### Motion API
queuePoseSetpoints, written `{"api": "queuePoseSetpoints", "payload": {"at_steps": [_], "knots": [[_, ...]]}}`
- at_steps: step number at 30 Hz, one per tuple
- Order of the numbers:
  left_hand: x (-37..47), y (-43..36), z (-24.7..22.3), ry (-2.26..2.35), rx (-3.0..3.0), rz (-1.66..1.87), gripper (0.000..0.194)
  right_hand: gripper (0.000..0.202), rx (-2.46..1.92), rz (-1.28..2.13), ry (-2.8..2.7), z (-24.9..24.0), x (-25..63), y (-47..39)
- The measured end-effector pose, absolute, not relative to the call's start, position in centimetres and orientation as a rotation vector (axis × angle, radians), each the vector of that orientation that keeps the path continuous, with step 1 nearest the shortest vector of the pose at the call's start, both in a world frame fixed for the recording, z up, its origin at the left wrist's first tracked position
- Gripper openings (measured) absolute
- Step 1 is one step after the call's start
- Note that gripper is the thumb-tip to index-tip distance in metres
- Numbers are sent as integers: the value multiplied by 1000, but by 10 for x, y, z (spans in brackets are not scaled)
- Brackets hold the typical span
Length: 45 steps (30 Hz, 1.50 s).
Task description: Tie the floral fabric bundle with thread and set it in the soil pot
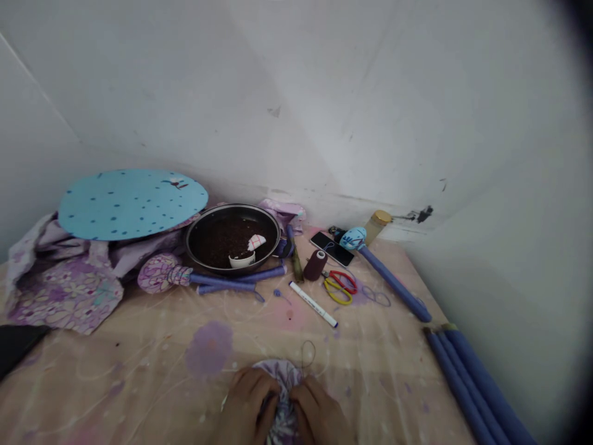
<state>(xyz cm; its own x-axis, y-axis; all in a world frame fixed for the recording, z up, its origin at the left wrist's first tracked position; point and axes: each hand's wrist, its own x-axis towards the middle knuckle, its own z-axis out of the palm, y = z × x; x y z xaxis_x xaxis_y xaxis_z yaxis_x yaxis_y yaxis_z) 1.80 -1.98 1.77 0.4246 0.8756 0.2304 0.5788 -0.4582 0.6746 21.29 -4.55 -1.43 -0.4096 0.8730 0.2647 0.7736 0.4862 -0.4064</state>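
Note:
At the bottom middle of the head view, my left hand (248,398) and my right hand (320,409) face each other with fingers closed. Between them they pinch a gathered piece of pale purple patterned cloth (281,371), bunched into folds. A thin dark thread (308,353) loops out on the cover just beyond the cloth, near my right fingers. Something small and dark shows by my left fingertips, but I cannot make out what it is. The lower part of the cloth runs out of view.
Beyond my hands lie a white marker (314,304), red-and-yellow scissors (340,285), a maroon thread cone (315,264) and a phone (332,248). A dark pan (232,267) holds dark grains. Cloth-headed purple sticks (222,281), a blue-headed stick (391,278), bundled rods (472,377) and a blue oval board (132,207) surround it.

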Motion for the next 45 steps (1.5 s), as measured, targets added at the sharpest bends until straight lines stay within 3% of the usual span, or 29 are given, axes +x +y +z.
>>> {"api": "queuePoseSetpoints", "payload": {"at_steps": [15, 21, 25, 33, 37, 45], "knots": [[18, -17, 18, 1148, 2225, 819, 19, 23, -1469, 133, -2138, -31, 199, -55], [17, -16, 17, 1094, 2250, 876, 20, 22, -1541, 264, -2059, -34, 193, -56], [15, -16, 17, 1067, 2257, 876, 21, 11, -1517, 550, -1947, -16, 198, -50], [9, -21, 13, 1048, 2325, 889, 22, 20, -1447, 880, -2013, 39, 198, -12], [10, -22, 7, 1100, 2375, 950, 17, 24, -1573, 916, -2291, 50, 190, 7], [9, -28, -6, 1117, 2567, 973, 31, 15, -1482, 898, -2672, 67, 184, 36]]}}
